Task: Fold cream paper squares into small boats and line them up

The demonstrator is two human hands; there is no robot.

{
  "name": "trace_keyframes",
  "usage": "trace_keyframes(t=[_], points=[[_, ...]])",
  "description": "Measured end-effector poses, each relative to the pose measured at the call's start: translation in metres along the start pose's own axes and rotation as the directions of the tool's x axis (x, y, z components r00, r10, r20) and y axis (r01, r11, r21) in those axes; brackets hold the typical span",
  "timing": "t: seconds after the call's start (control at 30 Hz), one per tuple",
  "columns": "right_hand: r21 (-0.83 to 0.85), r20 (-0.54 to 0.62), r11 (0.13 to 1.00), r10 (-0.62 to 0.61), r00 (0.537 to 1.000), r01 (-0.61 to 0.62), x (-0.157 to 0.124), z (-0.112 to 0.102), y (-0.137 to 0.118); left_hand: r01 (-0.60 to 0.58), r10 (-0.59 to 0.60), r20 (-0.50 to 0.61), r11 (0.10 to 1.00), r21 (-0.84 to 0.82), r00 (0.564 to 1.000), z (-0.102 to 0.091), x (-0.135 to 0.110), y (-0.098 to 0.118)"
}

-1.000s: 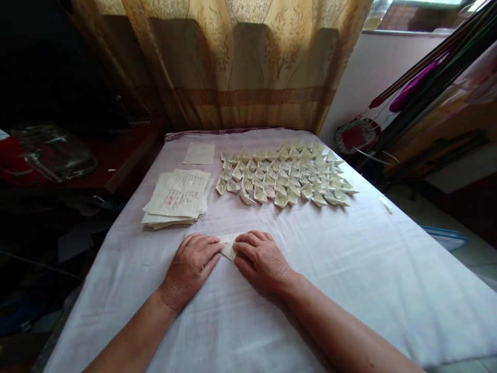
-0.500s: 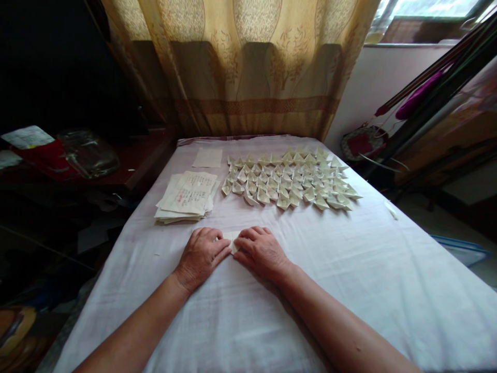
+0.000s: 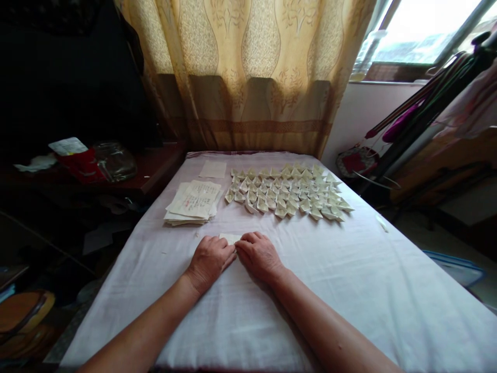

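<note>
My left hand (image 3: 208, 260) and my right hand (image 3: 259, 255) lie side by side on the white cloth of the table (image 3: 349, 280), fingertips meeting over a small cream piece of folded paper (image 3: 230, 238). Both hands press flat on it, fingers together, and only its far edge shows. Beyond the hands, several folded paper boats (image 3: 288, 192) lie in rows. A stack of printed paper sheets (image 3: 193, 202) sits left of the boats, with a single blank square sheet (image 3: 213, 169) behind it.
A patterned gold curtain (image 3: 248, 77) hangs behind the table. At left a dark side table holds a glass jar (image 3: 115, 161) and a red box (image 3: 81, 163). A rack with coloured rods (image 3: 423, 98) leans at right. A small white scrap (image 3: 382, 223) lies near the right edge.
My hands have drawn closer together over the folded paper, covering more of it. The camera has tilted upward, showing more of the window and curtain.
</note>
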State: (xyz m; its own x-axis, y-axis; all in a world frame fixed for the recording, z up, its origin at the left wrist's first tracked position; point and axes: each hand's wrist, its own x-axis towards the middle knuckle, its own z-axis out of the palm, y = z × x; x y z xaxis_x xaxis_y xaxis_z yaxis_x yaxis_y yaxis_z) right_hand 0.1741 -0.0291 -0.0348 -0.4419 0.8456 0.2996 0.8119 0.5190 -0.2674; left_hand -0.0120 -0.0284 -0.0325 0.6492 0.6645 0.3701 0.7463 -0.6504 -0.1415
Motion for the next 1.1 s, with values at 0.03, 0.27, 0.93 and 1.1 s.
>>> trace_keyframes(t=[0.03,0.27,0.93,1.1], points=[[0.010,-0.013,1.000,-0.002,1.000,0.002,-0.001,0.001,0.000,-0.012,0.012,-0.006,1.000,0.012,1.000,0.001,0.001,0.000],[0.059,-0.060,0.998,0.007,0.998,-0.004,-0.006,0.004,0.002,-0.117,0.119,-0.018,0.990,0.081,0.993,0.005,0.004,-0.013],[0.153,-0.173,0.987,0.073,0.982,-0.047,-0.008,0.006,0.033,-0.157,0.140,-0.120,0.977,-0.146,0.983,0.020,0.008,-0.036],[0.040,-0.013,0.986,-0.159,0.987,0.159,-0.006,-0.008,0.020,-0.163,0.138,-0.116,0.954,-0.252,0.984,0.017,0.009,-0.035]])
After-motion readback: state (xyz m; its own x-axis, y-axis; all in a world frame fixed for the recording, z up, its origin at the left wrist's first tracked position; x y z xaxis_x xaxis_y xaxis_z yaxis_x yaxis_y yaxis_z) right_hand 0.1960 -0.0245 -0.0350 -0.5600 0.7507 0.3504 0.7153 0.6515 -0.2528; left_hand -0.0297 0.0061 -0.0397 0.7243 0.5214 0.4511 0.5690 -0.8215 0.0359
